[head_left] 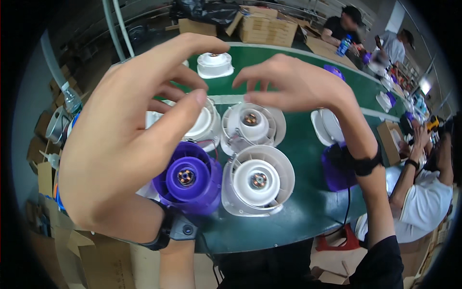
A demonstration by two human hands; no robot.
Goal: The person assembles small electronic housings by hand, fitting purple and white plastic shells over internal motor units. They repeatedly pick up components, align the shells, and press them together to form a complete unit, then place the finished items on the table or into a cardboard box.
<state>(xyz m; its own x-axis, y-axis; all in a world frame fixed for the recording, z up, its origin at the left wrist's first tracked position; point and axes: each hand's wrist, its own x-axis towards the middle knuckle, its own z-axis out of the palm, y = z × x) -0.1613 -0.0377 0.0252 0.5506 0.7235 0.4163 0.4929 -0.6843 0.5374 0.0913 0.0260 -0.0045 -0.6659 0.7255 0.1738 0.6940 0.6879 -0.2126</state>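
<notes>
My left hand (127,108) hangs in the air, large and near, its fingers curved and thumb apart, with nothing in it. Across from it my right hand (296,82) is also raised and empty, fingers bent and spread. Below them stand round plastic fan housings with copper coils at the centre. Nearest are a purple housing (192,192) and a white housing (260,195). Behind these sits another white housing (250,130), below my right thumb. One more white housing (204,123) is partly hidden by my left hand. A white motor unit (214,66) stands farther back, between my hands.
The green table (269,231) carries a white part (327,126) and a purple part (337,168) under my right forearm. Cardboard boxes (267,30) lie beyond the far edge. A person in white (426,202) works at the right, others farther back. A bottle (71,98) stands left.
</notes>
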